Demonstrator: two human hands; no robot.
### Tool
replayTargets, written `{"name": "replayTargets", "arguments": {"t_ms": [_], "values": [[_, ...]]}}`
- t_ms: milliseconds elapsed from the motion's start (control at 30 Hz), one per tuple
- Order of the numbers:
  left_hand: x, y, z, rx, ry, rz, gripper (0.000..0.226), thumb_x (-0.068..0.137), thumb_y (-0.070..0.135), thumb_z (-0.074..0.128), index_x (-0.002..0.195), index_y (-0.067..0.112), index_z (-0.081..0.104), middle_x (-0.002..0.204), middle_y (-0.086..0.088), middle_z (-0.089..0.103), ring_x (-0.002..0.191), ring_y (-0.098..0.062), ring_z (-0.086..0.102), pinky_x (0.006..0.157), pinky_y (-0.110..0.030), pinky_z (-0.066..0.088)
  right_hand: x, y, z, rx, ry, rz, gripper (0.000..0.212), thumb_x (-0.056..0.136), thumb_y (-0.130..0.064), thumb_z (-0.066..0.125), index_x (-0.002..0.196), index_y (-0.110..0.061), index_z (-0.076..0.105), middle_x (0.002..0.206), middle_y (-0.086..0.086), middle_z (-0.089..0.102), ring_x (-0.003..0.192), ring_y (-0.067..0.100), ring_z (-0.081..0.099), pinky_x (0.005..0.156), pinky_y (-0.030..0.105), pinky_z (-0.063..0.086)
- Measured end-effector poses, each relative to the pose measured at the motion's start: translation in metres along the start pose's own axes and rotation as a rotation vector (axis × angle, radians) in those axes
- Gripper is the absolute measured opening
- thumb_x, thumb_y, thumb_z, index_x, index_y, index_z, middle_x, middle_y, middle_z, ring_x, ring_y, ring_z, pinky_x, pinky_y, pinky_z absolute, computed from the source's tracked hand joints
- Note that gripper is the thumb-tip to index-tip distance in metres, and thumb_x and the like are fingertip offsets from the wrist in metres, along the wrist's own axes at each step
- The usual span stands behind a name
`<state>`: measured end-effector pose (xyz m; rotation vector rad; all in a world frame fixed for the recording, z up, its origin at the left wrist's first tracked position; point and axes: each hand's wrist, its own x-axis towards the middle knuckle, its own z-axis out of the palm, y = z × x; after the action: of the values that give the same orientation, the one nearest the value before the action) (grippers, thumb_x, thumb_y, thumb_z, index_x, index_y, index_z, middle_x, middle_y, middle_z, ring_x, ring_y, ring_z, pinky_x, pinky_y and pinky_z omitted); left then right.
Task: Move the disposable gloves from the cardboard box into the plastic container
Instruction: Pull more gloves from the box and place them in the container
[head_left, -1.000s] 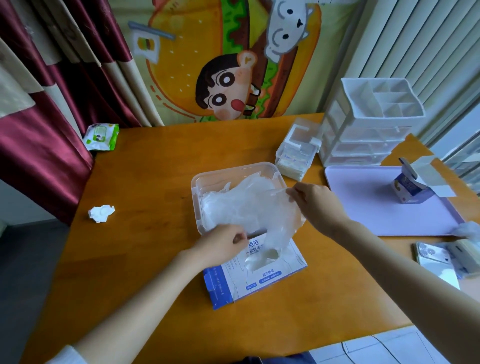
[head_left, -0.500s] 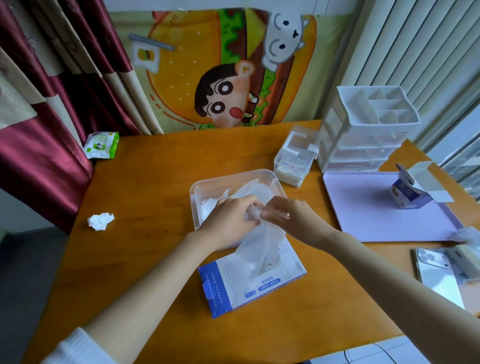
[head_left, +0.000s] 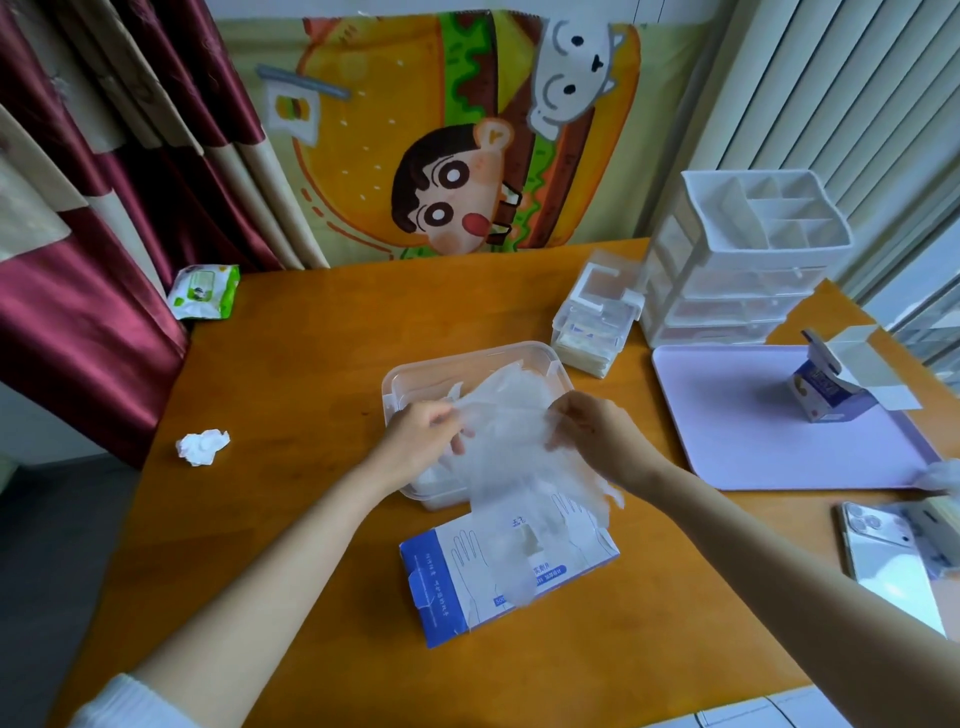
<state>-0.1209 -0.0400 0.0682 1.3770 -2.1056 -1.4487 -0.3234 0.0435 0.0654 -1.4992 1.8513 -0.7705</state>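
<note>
We count one cardboard box (head_left: 441, 587), blue and white, lying flat on the wooden table (head_left: 322, 374), and one clear plastic container (head_left: 467, 356) just beyond it, lid off. How many disposable gloves (head_left: 519, 447) there are we cannot tell: they form one thin, clear bunch, with more film lying in the container. Around them we count one crumpled tissue (head_left: 202, 447), one pack of wet wipes (head_left: 205, 291), one white drawer unit (head_left: 737, 260), one small clear box (head_left: 597, 327), one lilac mat (head_left: 753, 441) bearing one small carton (head_left: 831, 389), and one phone (head_left: 888, 561). A broad stretch of bare wood separates the container's left wall from the tissue. On the right the mat's edge lies near the container. The box's near end sits well back from the table's front edge. The gloves hide whether box and container touch. The left hand (head_left: 421, 441) has its fingers curled, pinching the left side of the bunch over the container's left rim. The right hand (head_left: 597, 436), fingers bent likewise, pinches the right side. Between them the gloves are stretched above the container's near half, and their lower end hangs over the top of the box.
</note>
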Motion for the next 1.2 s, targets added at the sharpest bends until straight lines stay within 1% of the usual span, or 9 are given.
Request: {"name": "replayTargets", "arguments": {"t_ms": [100,200,333,400,600,767,900,1067,1200], "values": [[0.009,-0.007,-0.012,0.056,0.048,-0.07,0.023,0.101,0.027,0.043,0.107,0.014,0.061,0.106,-0.005,0.063,0.099,-0.012,0.053,0.075,-0.02,0.04,0.007,-0.001,-0.002,-0.024,0.006,0.01,0.016,0.099,-0.012,0.045,0.089,-0.018,0.056,0.071,-0.008,0.067,0.066,-0.003,0.062,0.067,0.008,0.044],[0.014,-0.003,-0.023,-0.025,0.129,-0.037,0.035,0.095,0.018,0.052,0.13,0.021,0.049,0.137,0.001,0.047,0.119,-0.007,0.042,0.092,-0.023,0.032,0.014,-0.008,-0.005,-0.092,-0.015,0.01,0.014,0.099,-0.018,0.045,0.09,-0.017,0.056,0.068,-0.008,0.064,0.064,0.002,0.061,0.059,0.006,0.041],[0.009,0.012,-0.021,0.256,-0.112,0.173,0.077,0.082,0.023,0.071,0.146,0.027,0.028,0.152,0.009,0.026,0.139,-0.009,0.024,0.11,-0.03,0.027,0.027,-0.017,-0.008,-0.173,-0.061,-0.001,0.014,0.099,-0.021,0.047,0.09,-0.018,0.058,0.067,-0.006,0.063,0.062,0.003,0.058,0.057,0.005,0.04],[0.01,0.015,-0.011,0.377,-0.082,0.256,0.08,0.079,0.031,0.075,0.144,0.026,0.03,0.15,0.011,0.031,0.137,-0.009,0.027,0.112,-0.034,0.029,0.033,-0.022,-0.008,-0.202,-0.099,-0.017,0.014,0.098,-0.021,0.049,0.088,-0.018,0.058,0.065,-0.007,0.061,0.062,0.004,0.057,0.057,0.006,0.04],[0.036,0.004,-0.005,0.24,0.171,0.334,0.005,0.091,0.015,0.062,0.091,0.02,0.064,0.096,0.008,0.066,0.096,-0.009,0.061,0.074,-0.006,0.039,0.046,-0.025,-0.006,-0.315,-0.265,-0.009,0.027,0.088,-0.029,0.064,0.11,-0.013,0.06,0.102,-0.001,0.063,0.091,0.017,0.06,0.083,0.03,0.05],[0.064,-0.002,-0.016,0.229,0.134,0.194,0.007,0.091,0.02,0.062,0.086,0.024,0.063,0.09,0.005,0.067,0.091,-0.014,0.061,0.083,-0.028,0.049,0.071,-0.03,0.001,-0.393,-0.322,-0.024,0.022,0.085,-0.015,0.068,0.106,-0.011,0.063,0.09,-0.004,0.056,0.079,0.012,0.053,0.065,0.015,0.04],[0.079,0.008,-0.037,0.187,0.221,0.171,0.01,0.093,0.018,0.06,0.098,0.013,0.067,0.099,-0.002,0.067,0.096,-0.017,0.061,0.085,-0.032,0.05,0.096,-0.04,-0.017,-0.334,-0.139,-0.009,0.008,0.087,-0.007,0.063,0.083,-0.013,0.058,0.069,-0.007,0.051,0.062,0.011,0.05,0.057,0.019,0.036],[0.074,0.04,-0.061,0.064,0.473,0.358,0.004,0.09,0.015,0.061,0.087,0.016,0.062,0.082,0.009,0.062,0.082,-0.005,0.058,0.069,-0.014,0.046,0.108,-0.061,-0.045,-0.346,0.281,-0.206,0.006,0.088,-0.004,0.06,0.093,-0.007,0.063,0.088,0.0,0.058,0.079,0.015,0.049,0.063,0.021,0.032],[0.049,0.051,-0.059,0.086,0.548,0.582,0.008,0.085,0.018,0.056,0.078,0.015,0.056,0.083,0.003,0.058,0.083,-0.009,0.053,0.073,-0.008,0.042,0.095,-0.055,-0.048,-0.299,0.466,-0.457,0.017,0.081,0.008,0.061,0.085,-0.008,0.065,0.087,0.003,0.064,0.08,0.018,0.054,0.067,0.027,0.044]]}}
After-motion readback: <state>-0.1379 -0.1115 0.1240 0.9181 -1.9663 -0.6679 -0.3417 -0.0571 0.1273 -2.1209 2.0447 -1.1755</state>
